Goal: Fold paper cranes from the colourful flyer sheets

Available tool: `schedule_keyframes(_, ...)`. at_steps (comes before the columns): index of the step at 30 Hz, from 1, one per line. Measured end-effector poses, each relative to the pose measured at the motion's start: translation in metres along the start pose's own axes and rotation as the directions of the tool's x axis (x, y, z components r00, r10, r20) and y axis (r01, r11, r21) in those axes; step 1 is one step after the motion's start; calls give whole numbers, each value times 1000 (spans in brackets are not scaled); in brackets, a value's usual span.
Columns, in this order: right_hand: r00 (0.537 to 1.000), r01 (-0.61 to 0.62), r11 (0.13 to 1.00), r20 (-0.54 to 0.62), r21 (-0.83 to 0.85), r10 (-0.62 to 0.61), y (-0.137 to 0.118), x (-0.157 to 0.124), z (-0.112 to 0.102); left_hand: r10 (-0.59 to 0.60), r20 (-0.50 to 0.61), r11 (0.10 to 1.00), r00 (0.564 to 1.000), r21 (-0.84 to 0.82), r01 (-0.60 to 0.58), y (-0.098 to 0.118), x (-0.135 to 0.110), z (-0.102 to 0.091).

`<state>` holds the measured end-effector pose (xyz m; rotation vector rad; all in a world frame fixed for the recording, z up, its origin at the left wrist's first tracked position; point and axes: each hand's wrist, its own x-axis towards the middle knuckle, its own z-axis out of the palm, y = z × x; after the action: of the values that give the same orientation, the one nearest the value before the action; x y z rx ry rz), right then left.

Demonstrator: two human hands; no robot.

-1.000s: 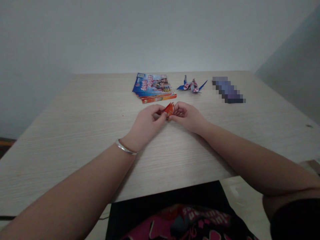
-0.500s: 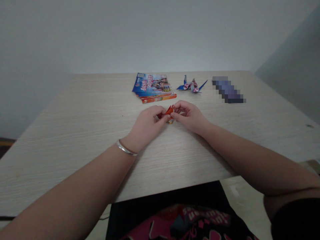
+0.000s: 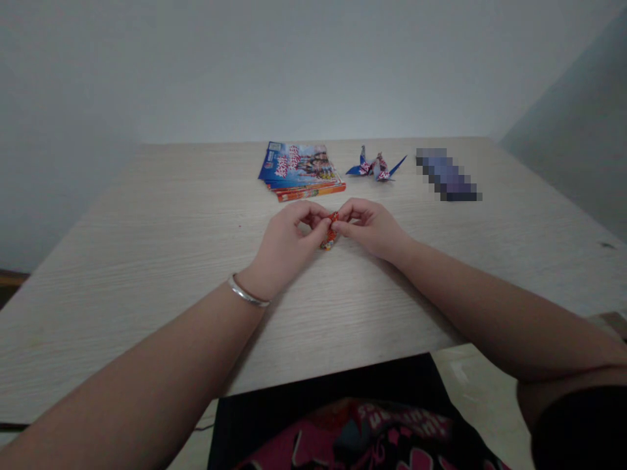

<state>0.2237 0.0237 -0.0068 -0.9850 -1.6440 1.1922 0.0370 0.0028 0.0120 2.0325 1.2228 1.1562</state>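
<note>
Folded smaller since a moment ago, the small red-orange piece of folded patterned paper [image 3: 330,236] now shows only as a narrow sliver between the fingertips, where earlier a broad red flap stood up. Both hands meet over it: the left hand [image 3: 289,245], a silver bangle [image 3: 246,292] on its wrist, pinches the paper from one side, and the right hand [image 3: 369,226] pinches it from the other, fingertips nearly touching. It sits just above the pale wooden table [image 3: 147,248]. Beyond the paper lies a fanned stack of blue and orange printed sheets [image 3: 298,170]. Right of that stack rests a finished blue patterned paper crane [image 3: 376,167], then a pixelated purple patch [image 3: 448,175].
</note>
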Motion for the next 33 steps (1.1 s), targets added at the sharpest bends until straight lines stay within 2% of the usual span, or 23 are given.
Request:
schedule_keyframes(5, 1000, 16, 999, -9, 37, -16, -2, 1, 0, -17, 26, 997, 1000, -80, 19, 0, 0, 2)
schedule_keyframes(8, 1000, 13, 999, -2, 45, -13, -3, 1, 1, -72, 62, 984, 995, -157, 81, 0, -1, 4)
schedule_keyframes(12, 997, 24, 1000, -67, 13, -23, -6, 0, 1, -114, 118, 951, 986, -273, 143, -1, -1, 4)
schedule_keyframes(18, 995, 37, 999, -96, -9, -38, -5, 0, -2, -144, 194, 950, 970, -247, 191, -5, -1, 3)
schedule_keyframes(22, 1000, 16, 999, -19, 29, -15, -4, -2, -1, -147, 117, 949, 982, -264, 173, -12, 2, 6)
schedule_keyframes(25, 999, -19, 1000, 48, -5, 19, -2, -4, 2, -129, 54, 937, 990, -320, 139, -17, 4, 7)
schedule_keyframes(30, 999, -18, 994, 42, -107, 23, 0, -3, 3, -142, 79, 911, 987, -380, 162, -14, 5, 6)
schedule_keyframes(33, 998, -27, 988, 46, -155, 34, -2, -4, 3, -124, 79, 935, 989, -325, 143, -11, 4, 3)
